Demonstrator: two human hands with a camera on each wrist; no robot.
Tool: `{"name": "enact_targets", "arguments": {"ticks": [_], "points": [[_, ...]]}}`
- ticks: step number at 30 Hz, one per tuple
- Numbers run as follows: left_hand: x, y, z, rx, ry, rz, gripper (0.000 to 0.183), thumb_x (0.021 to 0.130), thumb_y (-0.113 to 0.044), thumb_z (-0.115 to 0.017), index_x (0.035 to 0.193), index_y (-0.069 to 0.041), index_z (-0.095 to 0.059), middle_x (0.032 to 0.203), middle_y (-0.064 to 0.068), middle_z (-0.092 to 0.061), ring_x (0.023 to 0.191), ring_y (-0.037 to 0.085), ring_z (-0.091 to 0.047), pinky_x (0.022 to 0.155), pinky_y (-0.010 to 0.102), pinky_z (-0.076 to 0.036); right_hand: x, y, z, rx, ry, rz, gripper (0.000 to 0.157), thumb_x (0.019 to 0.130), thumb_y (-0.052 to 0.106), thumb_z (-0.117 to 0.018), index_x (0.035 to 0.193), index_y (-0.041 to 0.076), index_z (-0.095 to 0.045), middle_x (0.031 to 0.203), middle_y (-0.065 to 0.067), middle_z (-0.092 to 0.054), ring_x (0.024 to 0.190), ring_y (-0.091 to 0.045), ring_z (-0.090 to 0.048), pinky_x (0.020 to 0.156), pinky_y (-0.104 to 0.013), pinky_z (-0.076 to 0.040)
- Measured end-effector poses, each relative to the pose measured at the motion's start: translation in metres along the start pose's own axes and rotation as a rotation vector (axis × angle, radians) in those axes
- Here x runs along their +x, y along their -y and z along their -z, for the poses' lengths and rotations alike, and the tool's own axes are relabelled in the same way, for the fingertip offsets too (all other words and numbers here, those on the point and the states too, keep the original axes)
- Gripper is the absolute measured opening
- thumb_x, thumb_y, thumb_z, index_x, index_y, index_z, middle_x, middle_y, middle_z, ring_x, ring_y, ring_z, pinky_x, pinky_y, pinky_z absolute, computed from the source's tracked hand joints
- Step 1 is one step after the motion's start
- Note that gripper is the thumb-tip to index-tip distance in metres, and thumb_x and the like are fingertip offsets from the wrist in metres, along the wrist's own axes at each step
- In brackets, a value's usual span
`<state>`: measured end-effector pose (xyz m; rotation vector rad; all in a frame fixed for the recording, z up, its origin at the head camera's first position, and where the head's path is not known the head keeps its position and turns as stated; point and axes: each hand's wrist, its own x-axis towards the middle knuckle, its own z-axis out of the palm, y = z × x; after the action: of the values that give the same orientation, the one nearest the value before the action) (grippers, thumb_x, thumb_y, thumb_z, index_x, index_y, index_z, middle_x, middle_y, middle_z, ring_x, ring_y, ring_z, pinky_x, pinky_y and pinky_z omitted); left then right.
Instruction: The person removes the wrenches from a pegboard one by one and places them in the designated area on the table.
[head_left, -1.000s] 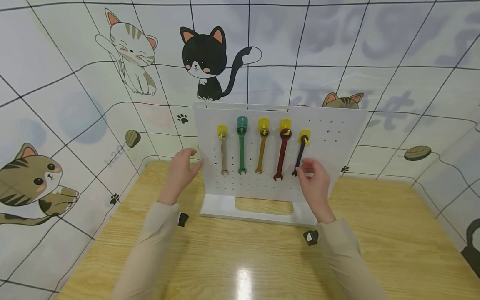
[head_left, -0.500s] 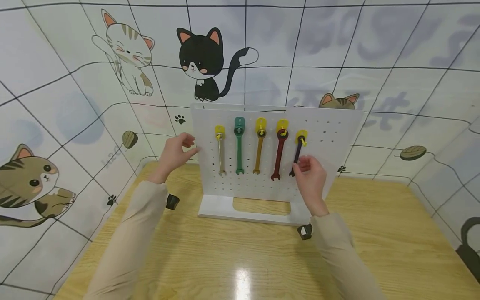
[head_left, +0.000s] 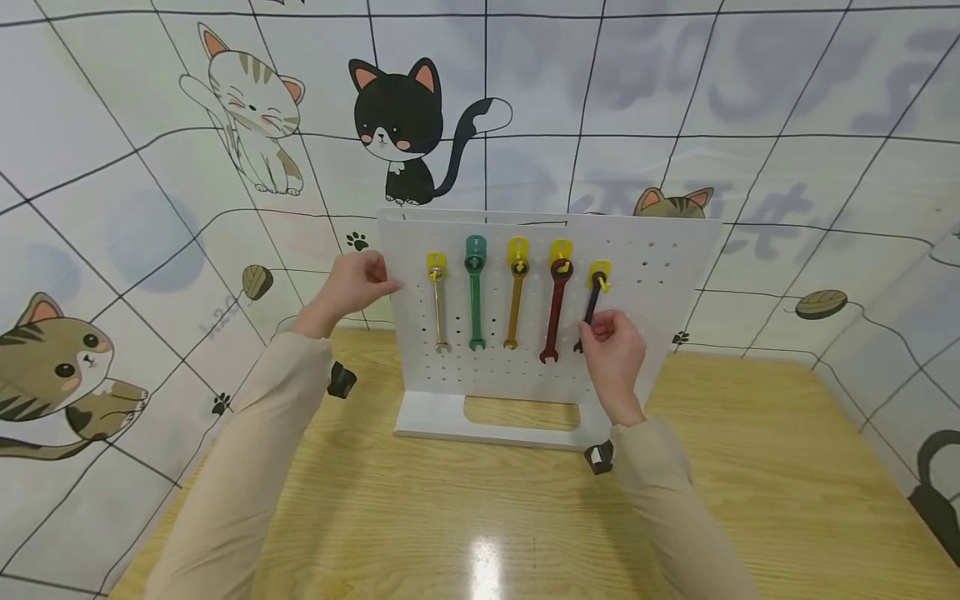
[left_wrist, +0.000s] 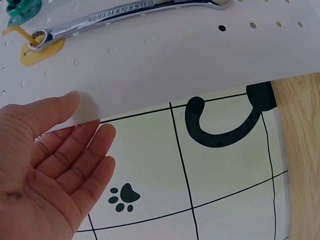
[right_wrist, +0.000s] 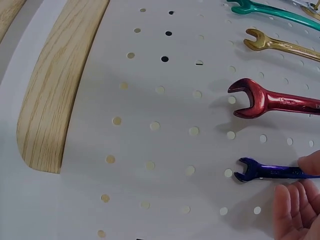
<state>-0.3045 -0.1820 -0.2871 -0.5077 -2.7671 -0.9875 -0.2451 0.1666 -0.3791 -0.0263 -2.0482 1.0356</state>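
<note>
Several wrenches hang from hooks on a white pegboard [head_left: 682, 250]: silver [head_left: 440, 312], green [head_left: 476, 304], gold [head_left: 515, 304], red [head_left: 555, 317] and a small dark blue wrench [right_wrist: 280, 171] at the right end. My right hand [head_left: 617, 354] pinches the blue wrench's shaft, thumb on top and fingers beneath it; its open end sticks out past the thumb. At the board's left edge my left hand [head_left: 351, 283] grips the panel. In the left wrist view its thumb [left_wrist: 60, 110] lies on the front face while the fingers pass behind the edge.
The pegboard's white base [head_left: 427, 414], with a cut-out, stands on a wooden table [head_left: 450, 517]. Behind rises a wall covering [head_left: 540, 83] with cat drawings. Yellow hooks [head_left: 561, 248] and a green hook [head_left: 476, 243] hold the wrench heads. Dark wrist cameras [head_left: 341, 381] show below the hands.
My left hand has moved up along the board's left edge and now grips it. My right hand has moved in slightly onto the blue wrench, which still hangs from its hook.
</note>
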Motion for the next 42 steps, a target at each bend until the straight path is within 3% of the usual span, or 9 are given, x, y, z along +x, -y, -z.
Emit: {"name": "enact_targets", "arguments": {"ticks": [11,23,32,38,42], "points": [[0.007,0.001,0.005,0.020,0.054,-0.004,0.013,0.085,-0.005,-0.065,0.080,0.005,-0.058,0.080,0.016,-0.062,0.079,0.029,-0.058,0.070,0.034,-0.042,0.000,0.003,-0.001,-0.003,0.004,-0.042,0.011,0.077,0.003,-0.067,0.077,-0.004,-0.059,0.070,-0.016,-0.063,0.060,-0.026,-0.060,0.054,-0.014,-0.035],[0.008,0.003,0.004,0.008,0.069,0.009,0.012,0.086,-0.005,-0.065,0.081,0.005,-0.059,0.083,0.018,-0.063,0.079,0.028,-0.057,0.072,0.036,-0.043,-0.008,0.005,0.005,0.043,0.033,-0.026,0.012,0.076,0.000,-0.064,0.082,-0.007,-0.057,0.073,-0.019,-0.064,0.061,-0.027,-0.063,0.053,-0.003,-0.033],[0.008,0.004,0.006,0.012,0.069,-0.004,0.013,0.085,-0.005,-0.065,0.080,0.004,-0.058,0.081,0.016,-0.063,0.078,0.027,-0.057,0.071,0.035,-0.042,-0.013,0.008,0.016,0.070,0.081,-0.011,0.012,0.075,-0.002,-0.064,0.082,-0.005,-0.055,0.070,-0.017,-0.063,0.060,-0.024,-0.060,0.053,-0.004,-0.034],[0.009,0.004,0.006,0.003,0.069,-0.013,0.013,0.085,-0.005,-0.066,0.078,0.004,-0.058,0.080,0.016,-0.064,0.077,0.027,-0.057,0.069,0.034,-0.042,-0.017,0.009,0.023,0.085,0.112,-0.003,0.010,0.073,-0.002,-0.065,0.080,-0.004,-0.057,0.067,-0.015,-0.062,0.059,-0.014,-0.054,0.054,-0.008,-0.035],[0.009,0.005,0.006,0.001,0.068,-0.012,0.013,0.085,-0.005,-0.066,0.078,0.003,-0.058,0.079,0.016,-0.064,0.077,0.026,-0.057,0.069,0.033,-0.042,-0.017,0.008,0.029,0.144,0.184,-0.023,0.008,0.076,-0.004,-0.066,0.080,-0.004,-0.059,0.068,-0.014,-0.063,0.060,-0.003,-0.051,0.056,-0.009,-0.038]]}}
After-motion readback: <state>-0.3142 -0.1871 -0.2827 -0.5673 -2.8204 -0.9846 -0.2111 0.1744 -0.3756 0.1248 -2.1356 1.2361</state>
